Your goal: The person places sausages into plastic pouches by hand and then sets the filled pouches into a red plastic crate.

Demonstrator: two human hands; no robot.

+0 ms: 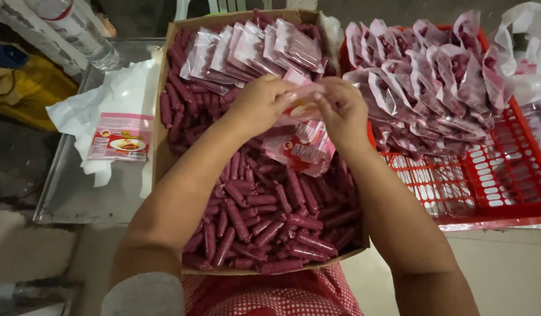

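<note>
1. Head view, centre: left hand (260, 105) and right hand (342, 111) meet above the box (163, 146), fingers pinched on one small pink pouch (301, 104) held between them. Both hands closed on its upper edge; the pouch mouth may be being parted, but motion blur there makes it hard to tell.
2. Just below the hands, a loose stack of empty pink pouches (302, 149) lies on the sausages, touching them.
3. The box, cardboard, open-topped, is full of dark red sausages (264, 216), loose and lying every way. It sits against the person's lap, over a red-and-white checked cloth (282, 295).
4. Far end of the box: a row of filled clear packs (253, 50) leaning on each other, overlapped.
5. Right of the box, touching it: a red plastic crate (504, 181) with a slotted floor. More filled packs (428, 76) are piled in its far half; near half shows bare floor.
6. Left of the box: a metal tray (71, 193) with white plastic sheet (118, 93) on it, and one flat pink pouch (119, 136) lying on the sheet, face up.
7. Top left: a clear bottle (77, 29), tilted, beside a yellow bag (30, 88).
8. Top right corner: crumpled white plastic bag (531, 35) at the crate's far edge.
</note>
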